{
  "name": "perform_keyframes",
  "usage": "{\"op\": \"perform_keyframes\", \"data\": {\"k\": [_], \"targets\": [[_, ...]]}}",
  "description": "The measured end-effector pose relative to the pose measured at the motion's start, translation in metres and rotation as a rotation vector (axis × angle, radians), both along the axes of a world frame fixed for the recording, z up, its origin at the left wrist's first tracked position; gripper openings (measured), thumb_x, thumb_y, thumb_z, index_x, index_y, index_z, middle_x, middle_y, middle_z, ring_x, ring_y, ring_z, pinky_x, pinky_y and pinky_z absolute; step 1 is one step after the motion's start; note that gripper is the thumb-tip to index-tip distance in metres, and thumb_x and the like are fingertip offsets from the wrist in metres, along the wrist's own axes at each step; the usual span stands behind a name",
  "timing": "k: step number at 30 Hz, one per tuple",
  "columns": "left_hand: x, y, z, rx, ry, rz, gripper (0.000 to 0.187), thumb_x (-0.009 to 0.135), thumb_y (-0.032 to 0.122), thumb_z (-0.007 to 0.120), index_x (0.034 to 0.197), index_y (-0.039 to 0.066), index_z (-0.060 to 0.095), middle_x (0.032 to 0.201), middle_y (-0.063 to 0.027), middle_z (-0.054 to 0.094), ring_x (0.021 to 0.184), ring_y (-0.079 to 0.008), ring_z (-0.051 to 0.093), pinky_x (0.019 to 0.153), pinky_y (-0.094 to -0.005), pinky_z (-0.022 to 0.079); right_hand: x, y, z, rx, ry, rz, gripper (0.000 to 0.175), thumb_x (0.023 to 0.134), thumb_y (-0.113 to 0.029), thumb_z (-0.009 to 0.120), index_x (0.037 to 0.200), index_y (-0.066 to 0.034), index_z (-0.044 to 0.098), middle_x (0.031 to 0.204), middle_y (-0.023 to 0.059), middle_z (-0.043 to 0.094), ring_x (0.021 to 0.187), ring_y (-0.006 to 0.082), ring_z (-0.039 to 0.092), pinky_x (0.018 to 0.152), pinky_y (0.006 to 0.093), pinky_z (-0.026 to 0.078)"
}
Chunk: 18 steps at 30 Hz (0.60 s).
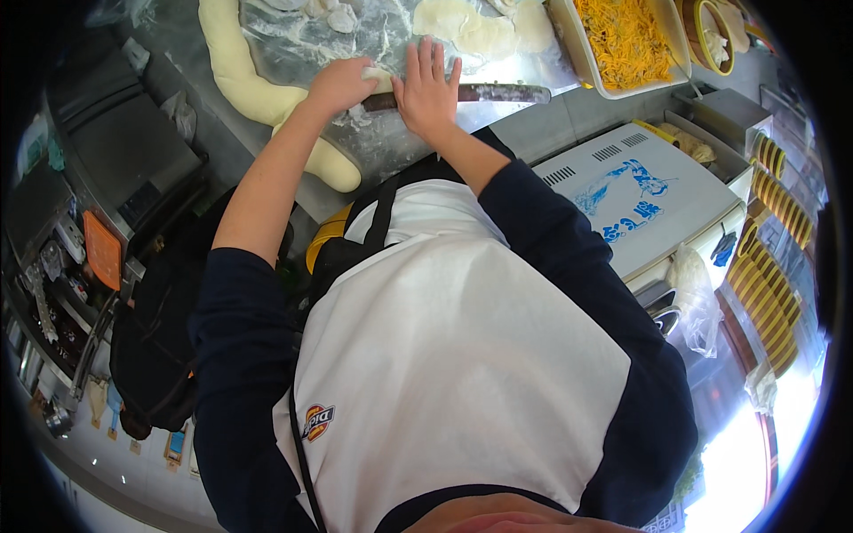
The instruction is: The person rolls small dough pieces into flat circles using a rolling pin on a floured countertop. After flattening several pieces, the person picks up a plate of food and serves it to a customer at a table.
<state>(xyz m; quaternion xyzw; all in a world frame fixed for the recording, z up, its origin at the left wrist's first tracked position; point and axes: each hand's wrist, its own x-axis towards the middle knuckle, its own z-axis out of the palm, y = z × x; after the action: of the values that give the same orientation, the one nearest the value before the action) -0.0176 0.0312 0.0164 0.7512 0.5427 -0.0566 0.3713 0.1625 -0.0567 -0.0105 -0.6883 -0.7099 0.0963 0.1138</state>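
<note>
My left hand [342, 83] pinches the edge of a small dough wrapper [380, 78] between thumb and fingers. Beside it, my right hand [428, 90] lies palm down over a dark rolling pin [503, 93], its fingers stretched and apart. The pin's left end touches or lies close to the wrapper; the contact is partly hidden by my hands. A long, thick rope of dough [233, 66] curves past my left wrist, and its rounded end [333, 166] lies under my left forearm. Several flat dough wrappers [490, 36] overlap beyond my right hand.
Flour dusts the metal worktop [300, 50], with dough lumps [341, 18] at the back. On the right stand a tub of shredded orange filling [623, 43], a bamboo steamer [706, 40] and a white cabinet [640, 193]. A person in dark clothes [160, 340] is at left.
</note>
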Motion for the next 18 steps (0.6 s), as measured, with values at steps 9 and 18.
{"op": "perform_keyframes", "data": {"k": [9,18], "targets": [[0.002,0.003,-0.011,-0.021,-0.151,0.137,0.029,0.093,0.032,0.07,0.11,0.009,0.076,0.099,-0.0164,0.074,0.095,-0.0384,0.07,0.083,-0.0468,0.054,-0.001,-0.032,0.011,-0.117,0.036,0.005,0.072,0.103,-0.044,0.051,0.159,-0.0013,0.034,0.168,0.021,0.027,0.155,0.0399,0.023,0.122,0.0655,0.014],[0.011,0.0,-0.011,0.021,0.007,-0.031,0.03,0.093,0.037,0.068,0.105,0.011,0.077,0.105,-0.0154,0.075,0.1,-0.0377,0.07,0.086,-0.0474,0.055,-0.002,0.023,-0.004,0.02,0.064,-0.052,0.067,0.104,-0.04,0.052,0.158,-0.0037,0.037,0.166,0.0196,0.031,0.154,0.0385,0.026,0.122,0.0657,0.016]]}}
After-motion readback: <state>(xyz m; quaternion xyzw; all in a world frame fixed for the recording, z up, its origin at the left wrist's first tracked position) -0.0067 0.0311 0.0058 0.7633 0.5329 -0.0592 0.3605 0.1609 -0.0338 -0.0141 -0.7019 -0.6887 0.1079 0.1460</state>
